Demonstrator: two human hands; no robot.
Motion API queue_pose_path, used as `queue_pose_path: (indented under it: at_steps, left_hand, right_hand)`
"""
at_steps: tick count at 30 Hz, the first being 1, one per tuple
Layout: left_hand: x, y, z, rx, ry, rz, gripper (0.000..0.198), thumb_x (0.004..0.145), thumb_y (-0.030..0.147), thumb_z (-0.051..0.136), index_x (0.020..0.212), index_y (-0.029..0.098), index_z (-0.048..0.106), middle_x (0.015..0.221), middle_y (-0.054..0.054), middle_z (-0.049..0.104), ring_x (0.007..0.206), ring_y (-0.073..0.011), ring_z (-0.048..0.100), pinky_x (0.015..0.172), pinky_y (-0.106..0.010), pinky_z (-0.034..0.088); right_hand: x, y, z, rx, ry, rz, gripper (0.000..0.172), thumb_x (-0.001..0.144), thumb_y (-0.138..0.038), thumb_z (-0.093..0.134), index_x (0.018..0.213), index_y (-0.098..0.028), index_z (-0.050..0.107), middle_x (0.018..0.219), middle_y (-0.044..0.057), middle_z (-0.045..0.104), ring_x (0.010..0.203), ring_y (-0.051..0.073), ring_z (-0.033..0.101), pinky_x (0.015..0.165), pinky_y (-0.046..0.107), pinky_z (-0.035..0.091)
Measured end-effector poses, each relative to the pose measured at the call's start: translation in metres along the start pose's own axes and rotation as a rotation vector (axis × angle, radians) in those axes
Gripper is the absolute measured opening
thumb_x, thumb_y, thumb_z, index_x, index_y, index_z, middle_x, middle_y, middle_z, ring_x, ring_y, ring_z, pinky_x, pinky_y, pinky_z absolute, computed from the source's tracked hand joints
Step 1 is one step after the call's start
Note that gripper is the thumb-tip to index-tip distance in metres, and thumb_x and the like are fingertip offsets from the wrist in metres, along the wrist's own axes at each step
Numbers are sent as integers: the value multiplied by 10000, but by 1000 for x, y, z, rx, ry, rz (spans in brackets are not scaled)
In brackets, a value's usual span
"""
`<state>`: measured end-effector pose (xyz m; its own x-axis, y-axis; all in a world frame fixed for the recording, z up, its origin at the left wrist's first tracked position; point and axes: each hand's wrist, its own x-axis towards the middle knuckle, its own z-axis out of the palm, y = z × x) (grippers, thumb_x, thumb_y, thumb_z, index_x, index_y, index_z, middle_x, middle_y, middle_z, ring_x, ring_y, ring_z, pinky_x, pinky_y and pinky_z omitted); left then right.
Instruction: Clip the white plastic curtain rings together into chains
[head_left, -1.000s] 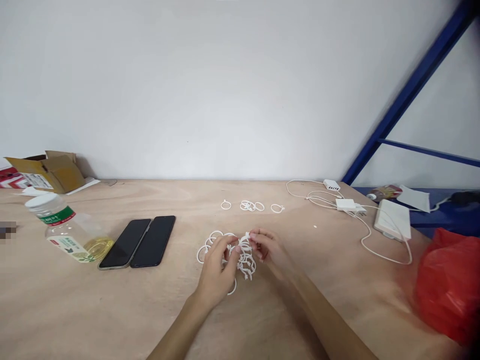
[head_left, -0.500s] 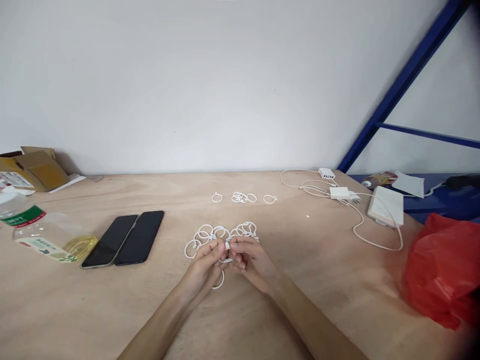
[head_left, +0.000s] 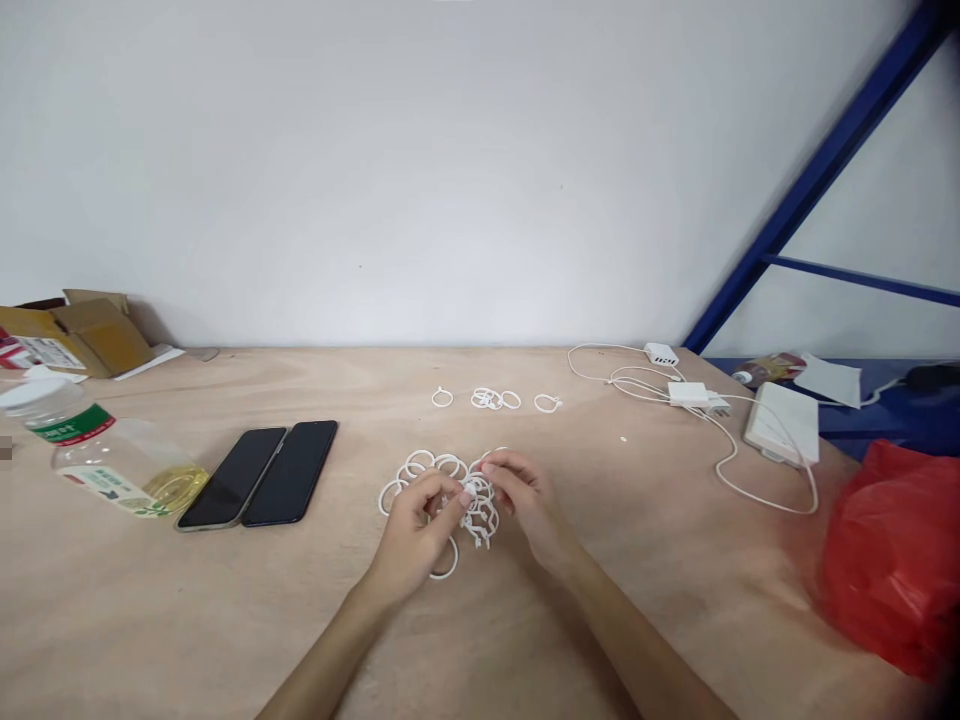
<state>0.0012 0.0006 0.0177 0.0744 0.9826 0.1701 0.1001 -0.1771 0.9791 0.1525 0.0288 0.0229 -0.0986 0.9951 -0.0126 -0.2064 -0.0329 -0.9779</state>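
Note:
A heap of white plastic rings (head_left: pixel 420 467) lies on the wooden table (head_left: pixel 525 620) in front of me. My left hand (head_left: pixel 411 535) and my right hand (head_left: pixel 525 495) meet over the heap, both with fingers pinched on a linked bunch of white rings (head_left: pixel 476 510) that hangs between them. One more ring (head_left: pixel 444 562) pokes out under my left hand. Farther back, a short row of rings (head_left: pixel 495 400) lies near the wall.
Two black phones (head_left: pixel 259 487) lie side by side at left, beside a tipped plastic bottle (head_left: pixel 105 460) and a cardboard box (head_left: pixel 75 335). White chargers and cables (head_left: pixel 690 395), a white power bank (head_left: pixel 784 425) and a red plastic bag (head_left: pixel 892 555) sit at right.
My hands moved back from close to me onto the heap, and a bunch of linked rings now hangs between my fingers. The view shifted slightly.

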Motion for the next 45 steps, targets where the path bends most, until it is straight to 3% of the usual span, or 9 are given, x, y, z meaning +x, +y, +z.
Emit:
queue_pose_path:
  at_steps: [3, 8, 12, 17, 24, 27, 32, 34, 45]
  left_hand:
    - [-1, -7, -1, 283, 39, 147, 93, 800, 271, 624, 769, 222, 697, 792, -46, 627, 767, -204, 514, 710, -298, 351]
    - [-3, -13, 1, 353, 42, 212, 186, 771, 210, 626, 921, 263, 723, 943, -76, 631, 875, -248, 542, 801, -346, 369]
    - [-3, -13, 2, 381, 19, 246, 220, 788, 182, 592, 959, 254, 712, 947, -81, 614, 895, -246, 551, 809, -354, 387]
    - [-3, -13, 3, 466, 6, 295, 208, 779, 149, 586, 937, 224, 700, 958, -84, 609, 895, -237, 565, 807, -355, 412]
    - [-2, -12, 3, 470, 47, 322, 201, 782, 134, 572, 929, 222, 677, 943, -66, 606, 890, -212, 568, 807, -345, 437]
    - [-1, -10, 2, 427, 83, 276, 214, 828, 175, 535, 1010, 214, 640, 1000, -69, 601, 921, -202, 567, 841, -346, 443]
    - [2, -7, 0, 337, 161, 181, 256, 896, 293, 475, 1110, 204, 584, 1052, -81, 575, 861, -181, 555, 777, -323, 455]
    - [3, -5, 0, 287, 179, 163, 251, 909, 323, 456, 1082, 198, 587, 1025, -76, 581, 865, -180, 545, 779, -321, 440]
    - [3, 11, 5, -245, 13, -100, 331, 833, 490, 541, 736, 175, 509, 664, 26, 501, 630, -113, 475, 633, -244, 391]
  right_hand:
    - [20, 6, -16, -176, 167, -99, 152, 682, -328, 684, 728, -184, 694, 671, 17, 617, 569, 139, 480, 515, 257, 351]
    - [71, 17, -45, -734, 300, -178, 277, 754, -267, 510, 936, -145, 680, 837, 66, 662, 717, 190, 571, 709, 314, 440]
    - [104, 19, -59, -1060, 269, -201, 374, 760, -215, 472, 1077, -132, 651, 970, 118, 608, 931, 249, 547, 873, 366, 383]
    - [112, 24, -60, -1132, 226, -178, 231, 774, -254, 523, 919, -175, 684, 907, 118, 525, 986, 302, 485, 880, 419, 347]
    - [102, 20, -56, -998, 212, -237, 104, 774, -226, 505, 723, -186, 586, 889, 86, 497, 963, 252, 473, 900, 386, 347]
    - [86, 10, -46, -875, 197, -223, 185, 830, -321, 445, 765, -191, 560, 845, 70, 534, 812, 211, 511, 771, 355, 412]
    - [39, -9, -14, -56, -133, 105, 285, 711, -446, 665, 729, -192, 538, 701, -2, 536, 521, 97, 426, 489, 241, 323]
    - [23, -11, -1, 92, -201, 187, 307, 700, -453, 698, 710, -177, 563, 633, -22, 498, 489, 75, 391, 454, 221, 274]
    - [-5, -8, 6, 15, -402, 281, 285, 762, -403, 656, 651, -166, 543, 533, -59, 419, 429, 48, 309, 427, 230, 155]
